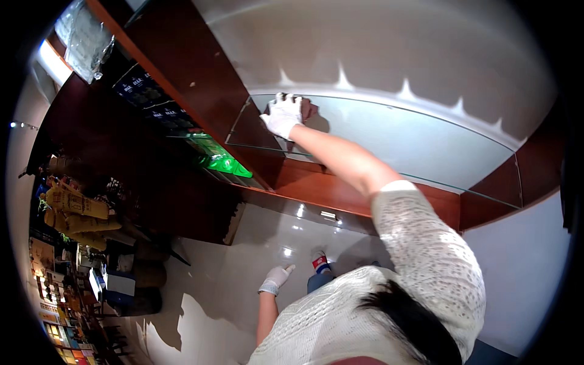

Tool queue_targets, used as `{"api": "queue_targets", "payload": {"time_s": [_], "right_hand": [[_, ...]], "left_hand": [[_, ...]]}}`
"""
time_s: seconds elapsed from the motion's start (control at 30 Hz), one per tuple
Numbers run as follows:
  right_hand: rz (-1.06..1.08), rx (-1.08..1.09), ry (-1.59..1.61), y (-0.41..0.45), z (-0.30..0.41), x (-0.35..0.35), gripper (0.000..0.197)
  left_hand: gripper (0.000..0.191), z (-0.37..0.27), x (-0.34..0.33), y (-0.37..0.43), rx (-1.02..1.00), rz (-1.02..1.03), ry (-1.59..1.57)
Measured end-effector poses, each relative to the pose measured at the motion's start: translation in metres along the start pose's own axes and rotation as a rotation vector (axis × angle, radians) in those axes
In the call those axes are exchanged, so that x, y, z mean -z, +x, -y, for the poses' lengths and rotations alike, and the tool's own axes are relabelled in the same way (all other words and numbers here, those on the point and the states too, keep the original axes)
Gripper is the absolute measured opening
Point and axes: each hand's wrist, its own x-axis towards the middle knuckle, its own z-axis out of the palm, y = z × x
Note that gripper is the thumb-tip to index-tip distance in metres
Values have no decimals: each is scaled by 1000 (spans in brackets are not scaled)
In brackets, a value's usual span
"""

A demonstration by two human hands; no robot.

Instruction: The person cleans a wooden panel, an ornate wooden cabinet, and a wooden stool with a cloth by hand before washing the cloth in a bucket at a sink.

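My right hand [284, 117], in a white glove, reaches out onto a glass shelf [388, 132] inside a reddish-brown wooden cabinet. It rests near the shelf's left end, back of the hand up, with the fingers bent at the far edge. A brownish patch shows beside and below it; whether that is a cloth, a shadow or a reflection is unclear, and the palm is hidden. Lower down, my left hand [276, 279] hangs over the floor in a white glove, apart from the cabinet. Nothing shows in it.
A wooden upright panel [196, 77] borders the shelf on the left. Beyond it sit dark blue boxes [166, 116] and green packaging [223, 162]. Below the glass runs the cabinet's wooden base [328, 187]. Yellow bags [77, 205] and chairs [146, 283] stand farther left, on a glossy tiled floor [214, 278].
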Motion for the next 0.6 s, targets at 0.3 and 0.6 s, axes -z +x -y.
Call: {"api": "queue_targets", "payload": {"time_s": [0.3,0.6], "right_hand": [[-1,444,-18,-55,73,-8,47],[-232,379,-296,-261,-202,142,37]], "left_hand": [[67,61,47,36,199,100,-1],[63,4,73,119,-113,41,165]]}}
